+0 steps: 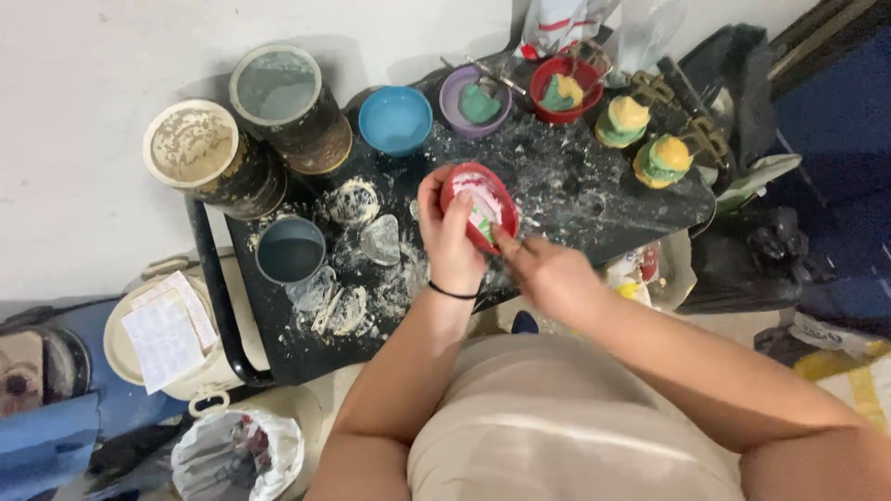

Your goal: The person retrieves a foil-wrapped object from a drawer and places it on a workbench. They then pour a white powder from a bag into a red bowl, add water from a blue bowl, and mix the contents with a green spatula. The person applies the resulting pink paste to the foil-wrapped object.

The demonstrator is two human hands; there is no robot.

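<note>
My left hand (447, 237) grips a small red bowl (481, 204), tilted toward me, with white and green paste inside. My right hand (543, 269) reaches into the bowl with its fingertips at the lower rim; whether it holds a small tool is hidden. Both hands hover over a black, powder-splattered table (557, 186). A black band sits on my left wrist.
On the table stand a blue bowl (395, 119), a purple bowl (474, 100) and a red bowl (564, 90) with green paste, two green-yellow moulded pieces (663, 160), a grey cup (290, 249) and two tall dirty containers (289, 104). A white bucket with paper (167, 339) stands lower left.
</note>
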